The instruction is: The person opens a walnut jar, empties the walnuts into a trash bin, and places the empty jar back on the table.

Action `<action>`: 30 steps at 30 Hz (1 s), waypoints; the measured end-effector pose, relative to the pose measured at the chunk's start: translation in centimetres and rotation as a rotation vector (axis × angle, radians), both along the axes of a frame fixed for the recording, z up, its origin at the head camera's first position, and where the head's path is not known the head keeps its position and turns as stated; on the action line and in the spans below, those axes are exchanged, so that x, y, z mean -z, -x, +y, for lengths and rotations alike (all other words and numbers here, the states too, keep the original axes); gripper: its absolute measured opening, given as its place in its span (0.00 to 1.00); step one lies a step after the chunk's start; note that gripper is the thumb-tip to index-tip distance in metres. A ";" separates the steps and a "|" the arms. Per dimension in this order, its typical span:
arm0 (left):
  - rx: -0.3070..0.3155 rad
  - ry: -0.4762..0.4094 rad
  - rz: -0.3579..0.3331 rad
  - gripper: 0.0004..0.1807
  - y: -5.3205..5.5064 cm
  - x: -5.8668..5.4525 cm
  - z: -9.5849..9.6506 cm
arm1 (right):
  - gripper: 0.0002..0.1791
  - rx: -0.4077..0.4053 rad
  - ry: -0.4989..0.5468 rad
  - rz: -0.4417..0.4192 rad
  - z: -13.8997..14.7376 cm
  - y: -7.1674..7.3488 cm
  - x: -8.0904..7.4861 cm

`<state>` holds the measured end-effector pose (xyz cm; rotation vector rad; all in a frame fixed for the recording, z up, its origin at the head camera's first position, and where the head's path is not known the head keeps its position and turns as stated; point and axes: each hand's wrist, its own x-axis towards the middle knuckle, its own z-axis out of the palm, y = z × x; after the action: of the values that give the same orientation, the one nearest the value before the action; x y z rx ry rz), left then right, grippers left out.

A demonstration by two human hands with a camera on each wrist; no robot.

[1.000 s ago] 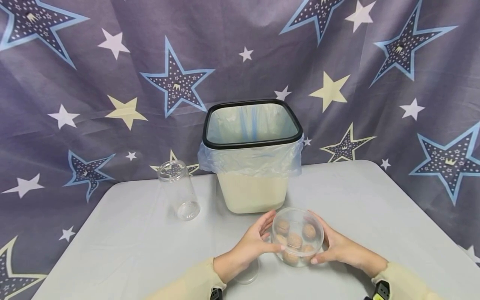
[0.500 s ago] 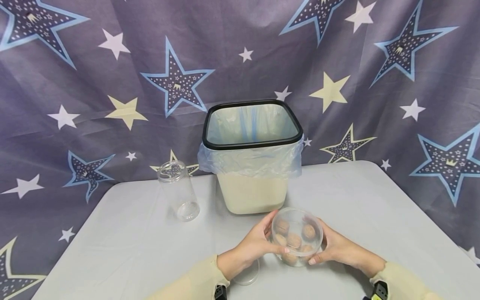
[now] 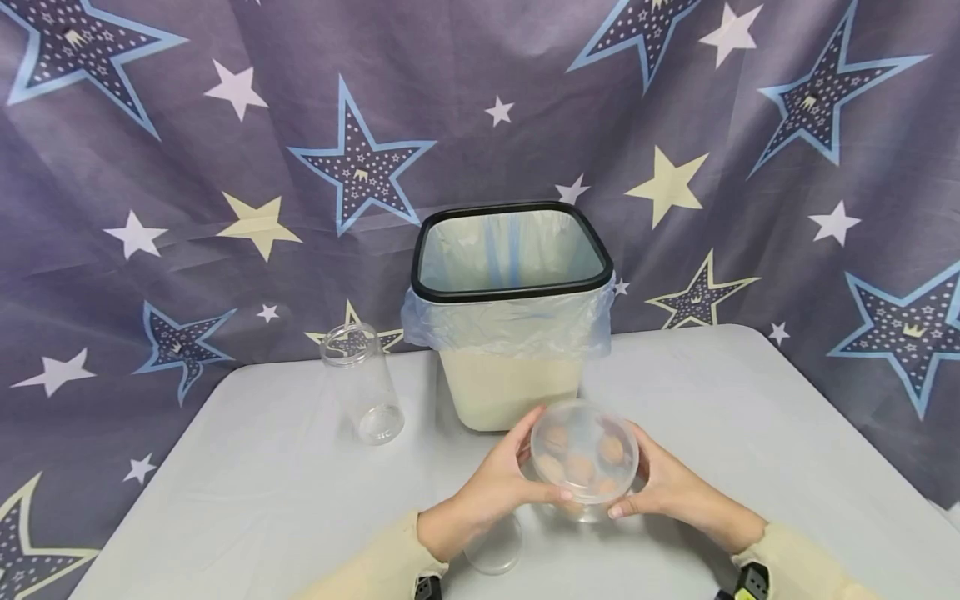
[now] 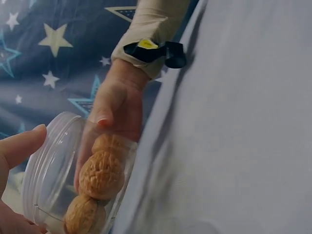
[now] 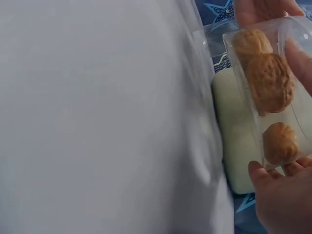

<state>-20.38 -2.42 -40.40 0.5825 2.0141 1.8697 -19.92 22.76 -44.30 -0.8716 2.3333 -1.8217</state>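
Observation:
Between my two hands is a round, clear plastic tub [image 4: 61, 161] with several walnuts [image 4: 101, 174] inside. Its frosted lid [image 3: 585, 442] faces the head camera. My left hand [image 3: 498, 479] grips the tub's left side, thumb at the lid's near edge and fingers behind. On the opposite side, my right hand [image 3: 667, 479] holds the wall, its thumb low at the front. The right wrist view shows walnuts [image 5: 270, 83] through the tub's side. Beside my left wrist, a clear round disc [image 3: 495, 546] lies on the table, partly covered by that hand.
Behind the hands stands a cream waste bin [image 3: 513, 387] with a black rim and a bluish liner. A tall, clear, lidless jar [image 3: 367, 387] stands to its left. The grey-white table [image 3: 285, 492] ends at a star-patterned curtain [image 3: 465, 83].
Both hands have lifted the tub slightly up and leftward in the head view and tipped it, so its lid shows more fully. The whole scene has shifted a little to the right.

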 end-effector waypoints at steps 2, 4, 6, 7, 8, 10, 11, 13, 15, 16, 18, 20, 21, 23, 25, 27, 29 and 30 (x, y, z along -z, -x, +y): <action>-0.006 0.011 0.039 0.57 -0.1 -0.5 -0.5 | 0.58 -0.012 0.004 0.021 -0.3 0.0 -0.5; -0.015 0.020 0.086 0.57 -0.2 -0.9 -0.9 | 0.57 -0.023 0.010 0.044 -0.6 0.0 -1.0; -0.024 0.023 0.123 0.57 -0.3 -1.4 -1.3 | 0.57 -0.032 0.021 0.056 -1.0 -0.1 -1.6; -0.030 0.025 0.138 0.56 -0.4 -1.7 -1.5 | 0.57 -0.035 0.024 0.064 -1.1 -0.1 -1.9; -0.037 0.024 0.146 0.56 -0.5 -2.0 -1.7 | 0.57 -0.038 0.029 0.068 -1.3 -0.2 -2.2; -0.047 0.027 0.161 0.56 -0.7 -2.5 -2.0 | 0.58 -0.032 0.029 0.087 -1.7 -0.3 -2.7; -0.053 0.031 0.169 0.56 -0.8 -2.8 -2.1 | 0.59 -0.029 0.031 0.097 -1.9 -0.3 -3.0; -0.068 0.043 0.183 0.55 -1.1 -3.3 -2.3 | 0.60 -0.031 0.044 0.116 -2.2 -0.4 -3.4; -0.078 0.044 0.191 0.55 -1.3 -3.7 -2.5 | 0.61 -0.034 0.061 0.132 -2.5 -0.6 -3.8; -0.082 0.047 0.197 0.55 -1.4 -3.9 -2.6 | 0.61 -0.037 0.071 0.134 -2.7 -0.7 -4.0; -0.085 0.046 0.202 0.55 -1.6 -4.3 -2.7 | 0.62 -0.050 0.093 0.129 -3.0 -1.0 -4.4; -0.079 0.045 0.214 0.54 -1.7 -4.5 -2.9 | 0.62 -0.058 0.106 0.140 -3.2 -1.1 -4.7; -0.074 0.046 0.218 0.54 -1.8 -4.6 -3.0 | 0.62 -0.061 0.112 0.146 -3.3 -1.2 -4.8; -0.072 0.051 0.223 0.54 -1.9 -4.9 -3.2 | 0.62 -0.072 0.128 0.158 -3.6 -1.3 -5.0; -0.068 0.055 0.230 0.54 -2.1 -5.2 -3.5 | 0.62 -0.074 0.131 0.192 -3.9 -1.4 -5.2; -0.061 0.061 0.241 0.54 -2.3 -5.6 -3.7 | 0.63 -0.067 0.129 0.213 -4.3 -1.6 -5.5; -0.050 0.066 0.262 0.54 -2.3 -5.8 -4.0 | 0.64 -0.054 0.115 0.235 -4.5 -1.7 -5.8; -0.043 0.069 0.275 0.53 -2.3 -5.9 -4.1 | 0.64 -0.042 0.102 0.245 -4.6 -1.8 -5.9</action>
<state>-18.05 -6.54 -34.48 0.8214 2.2690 1.8189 -18.14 18.18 -38.37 -1.2118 2.3519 -1.9309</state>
